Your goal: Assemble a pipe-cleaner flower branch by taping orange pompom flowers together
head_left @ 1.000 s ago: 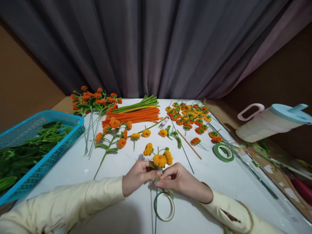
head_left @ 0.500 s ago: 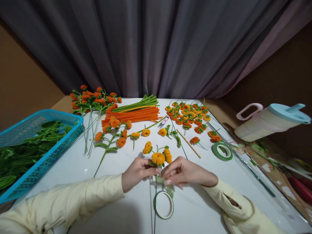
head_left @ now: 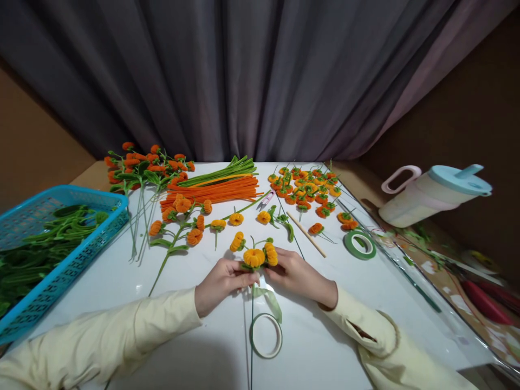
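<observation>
A spray of yellow pipe-cleaner flowers (head_left: pixel 254 258) with green sepals stands upright between my hands on a thin stem. My left hand (head_left: pixel 227 283) pinches that stem just under the blooms, thumb and fingers closed. My right hand (head_left: pixel 303 276) is at the other side of the spray, its fingers bent in against the right bloom; the fingertips are partly hidden behind it. From the stem a loose strip of pale green floral tape (head_left: pixel 273 304) hangs down to its roll (head_left: pixel 279 338), which rests on the table below my hands.
A blue basket (head_left: pixel 117 208) of green leaves stands left. Orange and green pipe cleaners (head_left: pixel 215 189), finished orange stems (head_left: pixel 140 162) and pink snips (head_left: pixel 266 200) lie behind. Rightward are loose flower heads (head_left: pixel 309 189), a wooden stick (head_left: pixel 306 234), another tape roll (head_left: pixel 359 245) and a tumbler (head_left: pixel 430 195).
My right hand has let go of the tape strip and moved up to the right bloom. The strip now hangs loose. My left hand keeps its pinch; the whole view has shifted slightly.
</observation>
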The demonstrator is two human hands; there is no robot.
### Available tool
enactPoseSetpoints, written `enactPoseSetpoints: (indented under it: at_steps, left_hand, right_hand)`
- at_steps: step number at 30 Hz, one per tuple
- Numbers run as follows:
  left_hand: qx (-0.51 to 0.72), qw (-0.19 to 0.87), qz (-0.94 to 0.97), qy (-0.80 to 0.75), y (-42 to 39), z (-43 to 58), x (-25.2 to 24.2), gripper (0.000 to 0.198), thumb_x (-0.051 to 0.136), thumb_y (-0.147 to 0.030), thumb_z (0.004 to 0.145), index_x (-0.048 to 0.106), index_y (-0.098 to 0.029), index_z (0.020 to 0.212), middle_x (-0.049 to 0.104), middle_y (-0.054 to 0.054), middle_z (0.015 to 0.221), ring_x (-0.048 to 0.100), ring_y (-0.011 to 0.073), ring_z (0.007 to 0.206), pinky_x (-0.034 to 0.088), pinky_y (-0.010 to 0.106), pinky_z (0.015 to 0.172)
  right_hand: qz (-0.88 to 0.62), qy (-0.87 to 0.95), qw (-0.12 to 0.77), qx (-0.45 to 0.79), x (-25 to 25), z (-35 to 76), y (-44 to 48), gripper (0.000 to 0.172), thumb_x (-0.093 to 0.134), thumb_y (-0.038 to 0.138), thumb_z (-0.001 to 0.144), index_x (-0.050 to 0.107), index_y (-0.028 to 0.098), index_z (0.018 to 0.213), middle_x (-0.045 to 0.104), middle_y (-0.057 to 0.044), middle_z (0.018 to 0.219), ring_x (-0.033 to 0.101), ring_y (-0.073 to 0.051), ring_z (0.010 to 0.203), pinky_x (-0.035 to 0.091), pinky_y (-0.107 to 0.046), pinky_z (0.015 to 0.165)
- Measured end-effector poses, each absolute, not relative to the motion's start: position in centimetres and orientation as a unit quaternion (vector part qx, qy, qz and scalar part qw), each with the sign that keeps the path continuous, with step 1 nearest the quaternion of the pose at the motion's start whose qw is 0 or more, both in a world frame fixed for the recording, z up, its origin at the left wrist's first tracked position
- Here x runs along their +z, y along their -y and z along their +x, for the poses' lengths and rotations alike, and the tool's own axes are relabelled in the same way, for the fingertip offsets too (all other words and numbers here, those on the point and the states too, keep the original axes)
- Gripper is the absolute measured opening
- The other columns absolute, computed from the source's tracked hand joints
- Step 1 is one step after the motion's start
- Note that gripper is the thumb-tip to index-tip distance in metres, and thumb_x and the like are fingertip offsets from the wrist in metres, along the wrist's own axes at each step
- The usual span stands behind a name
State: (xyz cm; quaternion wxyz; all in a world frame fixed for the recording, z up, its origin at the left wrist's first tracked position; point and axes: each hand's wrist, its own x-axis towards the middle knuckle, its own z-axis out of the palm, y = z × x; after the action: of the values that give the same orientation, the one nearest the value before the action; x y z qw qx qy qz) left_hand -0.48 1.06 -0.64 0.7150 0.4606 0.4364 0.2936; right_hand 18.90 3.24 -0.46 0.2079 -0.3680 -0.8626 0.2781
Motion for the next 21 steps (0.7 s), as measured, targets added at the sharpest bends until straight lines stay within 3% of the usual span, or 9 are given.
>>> enactPoseSetpoints:
  at_steps: [7,10,16,21]
  left_hand:
    - [0.288,0.712,0.464,-0.442,-0.9,-0.5,-0.4,0.031,0.069,-0.040,0.065,0.063,-0.010,0.065,0.044,-0.003,0.050,0.033,0.0069,0.048,0.022,0.022,0.046]
    - [0.291,0.712,0.462,-0.441,-0.9,-0.5,-0.5,0.031,0.069,-0.040,0.065,0.065,-0.009,0.067,0.044,-0.003,0.051,0.033,0.0067,0.048,0.022,0.022,0.046]
    - [0.293,0.711,0.461,-0.443,-0.9,-0.6,-0.9,0.030,0.069,-0.039,0.066,0.067,-0.009,0.070,0.046,-0.003,0.051,0.035,0.0065,0.048,0.022,0.021,0.046]
    - [0.299,0.703,0.467,-0.445,-0.9,-0.5,-0.6,0.030,0.070,-0.040,0.064,0.068,-0.010,0.068,0.045,-0.004,0.049,0.035,0.0068,0.047,0.023,0.021,0.045]
  right_hand:
    - [-0.367,0.894,0.102,0.235,0.9,20.1,-3.0,0.014,0.043,0.003,0.070,0.046,0.017,0.071,0.045,0.002,0.062,0.034,-0.008,0.048,0.028,-0.020,0.047]
    - [-0.347,0.871,0.132,0.321,1.3,20.5,-3.4,0.015,0.044,0.002,0.067,0.048,0.016,0.069,0.044,0.004,0.057,0.036,-0.007,0.048,0.030,-0.019,0.048]
    - [-0.353,0.695,0.136,0.612,1.7,20.8,-3.6,0.006,0.050,0.012,0.070,0.050,0.015,0.076,0.052,0.004,0.057,0.048,-0.006,0.044,0.040,-0.017,0.044]
    - [-0.353,0.647,0.147,0.660,1.8,20.8,-3.5,0.011,0.058,0.023,0.072,0.053,0.014,0.074,0.059,0.001,0.060,0.057,-0.010,0.050,0.047,-0.020,0.047]
